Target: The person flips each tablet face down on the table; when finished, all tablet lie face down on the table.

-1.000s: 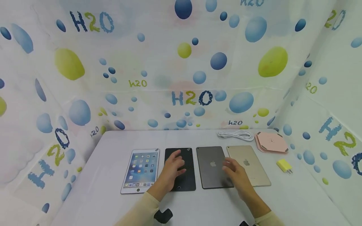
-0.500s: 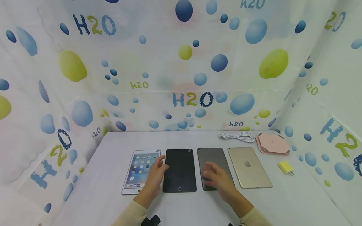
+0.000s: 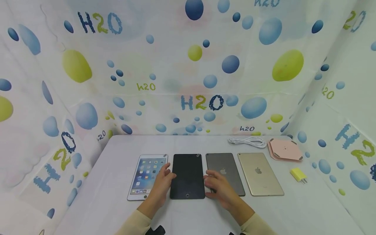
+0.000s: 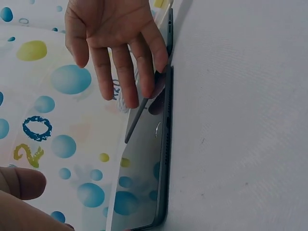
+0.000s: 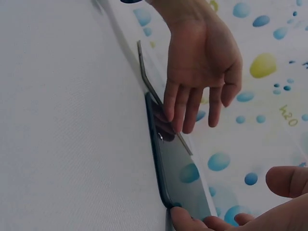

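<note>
Head view: left hand (image 3: 160,184) partly hides a white-framed tablet (image 3: 147,173), right hand (image 3: 221,189) a dark-grey metal tablet (image 3: 228,167); a black-screened rectangular tablet (image 3: 187,176) lies between the hands. Left wrist: left hand cropped; right fingers (image 4: 123,77) extended, apart. Right wrist: right hand cropped, contact unclear; left fingers (image 5: 193,110) extended, slightly apart.

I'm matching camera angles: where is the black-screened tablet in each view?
Head: black-screened tablet, lower centre, between left hand and right hand.
Left wrist: black-screened tablet, lower centre, aslant.
Right wrist: black-screened tablet, just below centre.
Shared landmark: its home button.
</note>
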`<state>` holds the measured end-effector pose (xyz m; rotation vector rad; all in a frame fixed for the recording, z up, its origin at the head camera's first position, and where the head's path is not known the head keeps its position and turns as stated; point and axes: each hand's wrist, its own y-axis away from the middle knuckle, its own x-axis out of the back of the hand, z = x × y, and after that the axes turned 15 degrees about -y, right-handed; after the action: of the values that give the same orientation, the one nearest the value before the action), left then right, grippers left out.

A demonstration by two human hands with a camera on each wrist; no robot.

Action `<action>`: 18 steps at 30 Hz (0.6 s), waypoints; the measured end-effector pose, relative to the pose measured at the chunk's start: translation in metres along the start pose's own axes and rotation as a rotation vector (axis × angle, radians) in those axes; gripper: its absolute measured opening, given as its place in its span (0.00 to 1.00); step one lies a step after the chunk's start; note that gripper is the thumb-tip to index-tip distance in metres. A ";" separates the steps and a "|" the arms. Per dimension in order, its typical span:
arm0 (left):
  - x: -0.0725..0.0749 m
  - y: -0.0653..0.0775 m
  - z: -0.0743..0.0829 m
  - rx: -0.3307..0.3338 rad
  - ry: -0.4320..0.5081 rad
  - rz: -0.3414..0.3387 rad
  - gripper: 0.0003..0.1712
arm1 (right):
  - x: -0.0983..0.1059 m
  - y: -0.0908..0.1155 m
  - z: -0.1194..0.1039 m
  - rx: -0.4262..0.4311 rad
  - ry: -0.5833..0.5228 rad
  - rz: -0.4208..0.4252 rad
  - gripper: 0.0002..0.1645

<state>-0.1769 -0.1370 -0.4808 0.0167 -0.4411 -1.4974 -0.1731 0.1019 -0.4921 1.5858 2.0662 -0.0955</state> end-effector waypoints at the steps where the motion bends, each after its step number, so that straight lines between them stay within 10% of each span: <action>1: 0.000 0.000 0.001 0.003 0.003 -0.004 0.40 | -0.001 0.000 0.000 -0.001 -0.004 0.007 0.38; 18: -0.004 0.004 0.002 -0.036 0.089 -0.088 0.41 | -0.010 -0.004 0.001 0.026 0.029 0.061 0.39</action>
<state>-0.1733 -0.1318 -0.4791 0.0751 -0.3457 -1.5844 -0.1746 0.0921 -0.4893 1.6737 2.0447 -0.0778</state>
